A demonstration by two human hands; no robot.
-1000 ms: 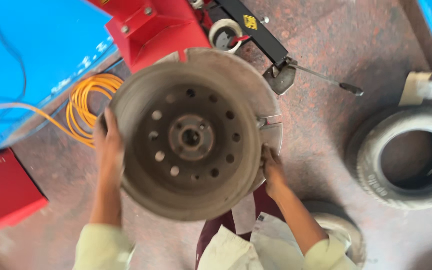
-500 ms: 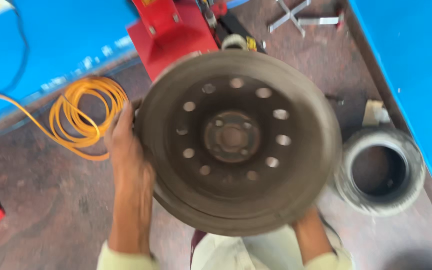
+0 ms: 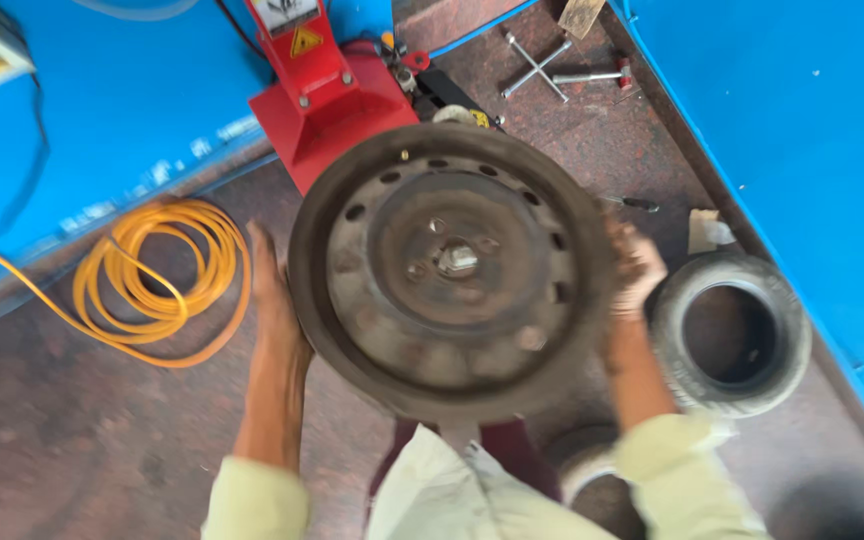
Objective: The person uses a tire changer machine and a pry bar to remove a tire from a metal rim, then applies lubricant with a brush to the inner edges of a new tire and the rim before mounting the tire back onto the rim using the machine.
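I hold a dark, rusty steel wheel rim (image 3: 452,270) flat in front of me, its face with the hub hole and ring of round holes turned up to the camera. My left hand (image 3: 270,290) grips its left edge. On the right edge sits my right hand (image 3: 634,268), blurred by motion. Both arms wear pale yellow sleeves. The rim hides the floor directly under it.
A red machine base (image 3: 337,95) stands on the floor beyond the rim. A coiled orange hose (image 3: 157,280) lies at the left. A tyre (image 3: 732,335) lies flat at the right by the blue wall (image 3: 802,150). A cross wrench (image 3: 537,60) rests at the back.
The rim has turned over in my hands: its hollow back faced the camera before, its outer face does now. The view has swung right, toward the tyre and blue wall.
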